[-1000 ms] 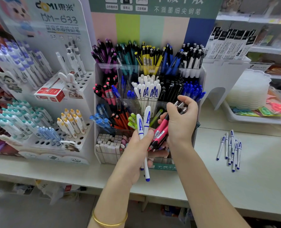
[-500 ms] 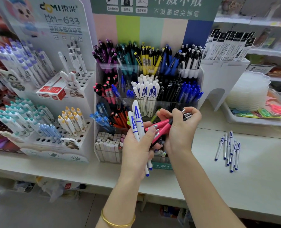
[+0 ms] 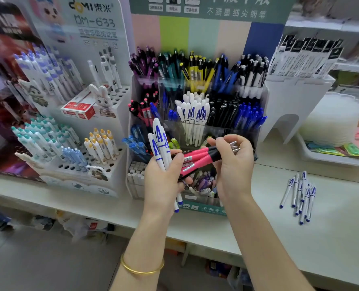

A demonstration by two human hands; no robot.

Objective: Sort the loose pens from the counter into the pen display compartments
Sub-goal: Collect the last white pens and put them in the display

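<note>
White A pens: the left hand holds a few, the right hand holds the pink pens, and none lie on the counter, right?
Wrong on the last: the head view shows loose white pens lying on the counter. The left hand does hold white A pens, the right hand the pink pens.

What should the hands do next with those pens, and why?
Probably the right hand lifts the pink pens away from the left hand, which grips white pens, up to the matching pens standing in the display.
</note>
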